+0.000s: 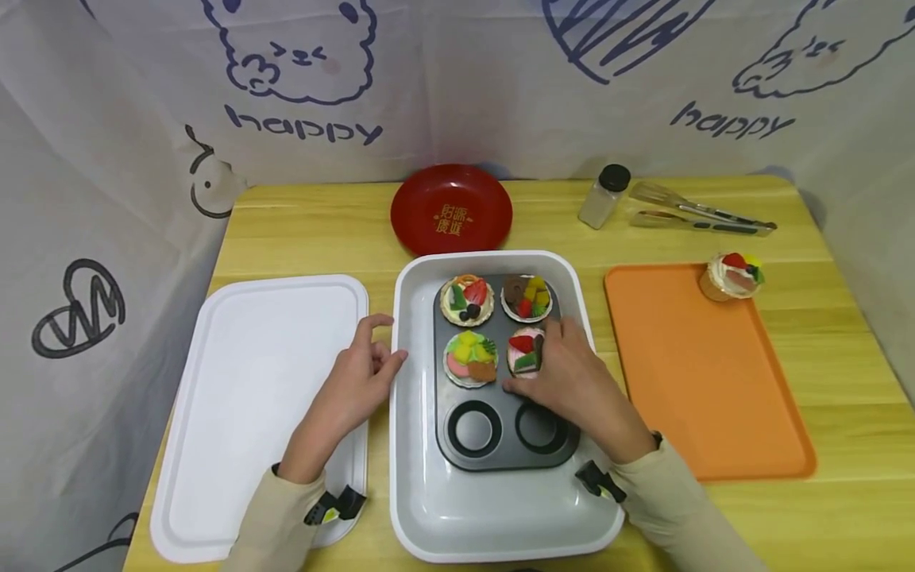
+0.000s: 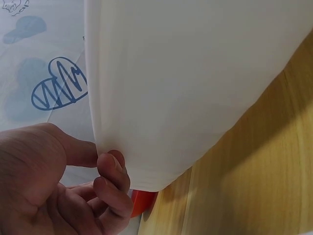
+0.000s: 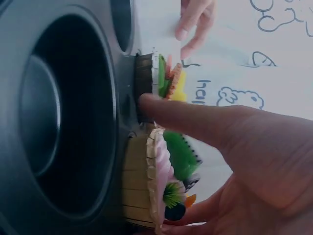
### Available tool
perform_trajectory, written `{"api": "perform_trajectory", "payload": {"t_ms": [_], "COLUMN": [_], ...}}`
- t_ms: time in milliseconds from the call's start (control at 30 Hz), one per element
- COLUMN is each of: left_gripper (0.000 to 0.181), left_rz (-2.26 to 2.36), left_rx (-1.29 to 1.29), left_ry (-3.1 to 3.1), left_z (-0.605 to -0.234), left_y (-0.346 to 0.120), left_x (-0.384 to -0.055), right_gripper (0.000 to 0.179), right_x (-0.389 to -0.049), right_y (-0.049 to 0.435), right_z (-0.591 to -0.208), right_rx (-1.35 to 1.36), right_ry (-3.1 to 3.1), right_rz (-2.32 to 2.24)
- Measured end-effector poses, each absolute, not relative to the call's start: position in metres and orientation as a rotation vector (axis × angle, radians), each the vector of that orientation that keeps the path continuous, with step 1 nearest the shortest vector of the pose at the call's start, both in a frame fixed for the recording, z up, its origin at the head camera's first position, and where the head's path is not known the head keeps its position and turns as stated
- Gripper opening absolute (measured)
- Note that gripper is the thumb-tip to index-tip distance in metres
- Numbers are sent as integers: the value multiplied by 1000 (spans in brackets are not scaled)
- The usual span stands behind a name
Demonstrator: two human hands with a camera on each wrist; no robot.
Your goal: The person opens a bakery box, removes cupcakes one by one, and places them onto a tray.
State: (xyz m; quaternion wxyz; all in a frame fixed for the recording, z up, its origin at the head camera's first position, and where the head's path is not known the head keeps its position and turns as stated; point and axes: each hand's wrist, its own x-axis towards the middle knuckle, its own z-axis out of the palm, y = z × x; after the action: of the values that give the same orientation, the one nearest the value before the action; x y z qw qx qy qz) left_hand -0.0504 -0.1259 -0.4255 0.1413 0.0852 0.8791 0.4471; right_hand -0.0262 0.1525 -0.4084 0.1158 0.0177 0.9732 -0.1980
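A grey muffin tin (image 1: 461,457) lies inside a deep white bin (image 1: 500,520). Several toy cupcakes sit in its cups: a strawberry-topped one (image 1: 467,300), a brown-and-yellow one (image 1: 526,298), a yellow-and-pink one (image 1: 470,359). My right hand (image 1: 575,381) grips a fourth cupcake (image 3: 139,181), which has pink cream and a green slice, seated in or just at its cup. Thumb and fingers lie on either side of it, the fingers partly hidden in the right wrist view. At the bin's left side, my left hand (image 1: 357,377) holds the rim between thumb and curled fingers.
A white tray (image 1: 264,413) lies on the left, partly under the left forearm. On the right, another cupcake (image 1: 731,276) sits at the far edge of an orange tray (image 1: 708,381). Behind stand a red plate (image 1: 450,210), a black-capped shaker (image 1: 604,196) and tongs (image 1: 700,214).
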Motion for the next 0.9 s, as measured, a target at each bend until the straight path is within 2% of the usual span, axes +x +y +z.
{"api": "perform_trajectory", "payload": {"t_ms": [333, 900], "left_gripper": [47, 48], "left_rz": [1287, 1282], "left_rx": [261, 236], "left_ry": [2559, 2542], "left_z": [-427, -426], "left_y": [-127, -126], "left_x": [-50, -52], "right_gripper": [77, 74], "right_x": [-33, -37], "right_y": [151, 152], "right_z": [-416, -422], "right_rx": [-39, -108], "right_ry": [2852, 2906], "right_rz": [-529, -585]}}
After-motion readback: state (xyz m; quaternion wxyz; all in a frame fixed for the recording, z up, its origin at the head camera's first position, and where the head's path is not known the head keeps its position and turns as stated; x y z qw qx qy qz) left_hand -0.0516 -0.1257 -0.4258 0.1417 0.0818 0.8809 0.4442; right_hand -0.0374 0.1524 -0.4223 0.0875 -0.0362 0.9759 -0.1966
